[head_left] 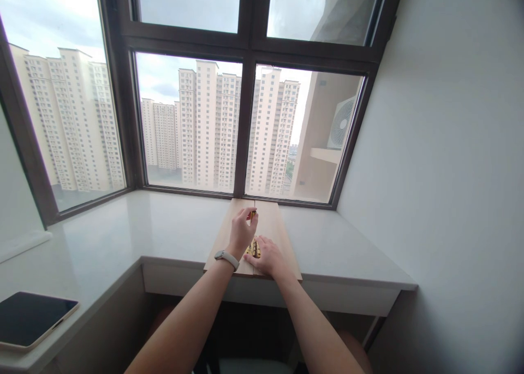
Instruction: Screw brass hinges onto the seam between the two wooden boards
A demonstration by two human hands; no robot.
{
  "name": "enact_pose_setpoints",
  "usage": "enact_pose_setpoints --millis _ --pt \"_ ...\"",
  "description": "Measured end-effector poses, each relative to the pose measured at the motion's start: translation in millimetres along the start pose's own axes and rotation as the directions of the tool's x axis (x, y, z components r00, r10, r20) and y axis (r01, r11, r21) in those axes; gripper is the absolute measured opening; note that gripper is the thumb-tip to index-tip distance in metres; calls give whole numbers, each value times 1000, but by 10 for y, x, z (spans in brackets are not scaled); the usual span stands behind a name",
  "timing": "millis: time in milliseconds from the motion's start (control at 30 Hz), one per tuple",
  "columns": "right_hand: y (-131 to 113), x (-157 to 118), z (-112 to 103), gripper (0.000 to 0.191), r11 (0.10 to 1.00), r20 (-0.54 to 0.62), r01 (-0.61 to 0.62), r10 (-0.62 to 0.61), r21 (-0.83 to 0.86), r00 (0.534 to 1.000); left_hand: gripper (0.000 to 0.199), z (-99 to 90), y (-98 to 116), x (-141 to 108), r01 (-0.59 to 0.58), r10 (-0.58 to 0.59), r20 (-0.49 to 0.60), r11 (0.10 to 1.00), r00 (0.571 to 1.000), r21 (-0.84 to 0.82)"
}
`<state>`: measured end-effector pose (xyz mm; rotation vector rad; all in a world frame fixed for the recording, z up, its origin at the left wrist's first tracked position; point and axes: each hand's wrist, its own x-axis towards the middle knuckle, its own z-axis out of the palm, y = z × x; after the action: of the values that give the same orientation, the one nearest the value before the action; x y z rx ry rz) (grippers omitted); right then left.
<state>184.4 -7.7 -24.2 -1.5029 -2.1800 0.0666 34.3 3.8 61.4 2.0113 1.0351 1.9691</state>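
My left hand [242,229], with a light-strapped watch [226,257] on its wrist, is raised over the wooden board [275,221]. Its thumb and fingers pinch a small yellow-and-black piece with some red [252,215], too small to name. Lower and to the right, my right hand [269,256] curves round a yellow-and-black patterned object [254,248] that lies on the board, thumb at its near side and fingers at its far side. Part of this object is hidden under the right hand, and its kind cannot be made out.
The board lies across a white counter [176,226] and reaches back to the dark window frame [241,144]. A dark-screened tablet [35,316] rests on the counter at the lower left. A white wall [446,144] rises at the right.
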Motion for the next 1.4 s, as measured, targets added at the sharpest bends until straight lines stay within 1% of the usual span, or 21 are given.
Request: enact_pose_setpoints --millis 133,400,600,767,867,1100,1200,1400 --pt "-4 -4 -2 72 1000 -4 7 -7 4 1000 14 -12 42 0 -31 31 8 1000 1000 4" --pt "-4 3 8 77 1000 8 -13 13 2 1000 12 -2 34 -12 -1 3 -35 998 999 57" --pt "-27 -6 -25 77 999 23 -34 34 5 999 19 -12 19 -26 -18 20 -35 999 999 42" --pt "-38 -9 -34 76 999 20 -30 30 12 999 11 -18 28 -32 -27 27 -15 999 1000 23" --pt "-36 -4 -23 77 1000 19 -29 29 8 999 14 -19 22 -29 -17 17 -4 999 1000 47" --pt "-29 -4 -13 78 1000 12 -28 27 7 1000 10 -2 -8 -31 8 -5 -41 998 999 68" --pt "-24 -5 -12 78 1000 15 -30 30 6 999 11 -4 -6 -33 13 -11 -34 998 999 61" --pt "-18 -2 -12 78 1000 15 -23 23 6 1000 17 -18 8 -29 -20 21 -22 999 1000 32"
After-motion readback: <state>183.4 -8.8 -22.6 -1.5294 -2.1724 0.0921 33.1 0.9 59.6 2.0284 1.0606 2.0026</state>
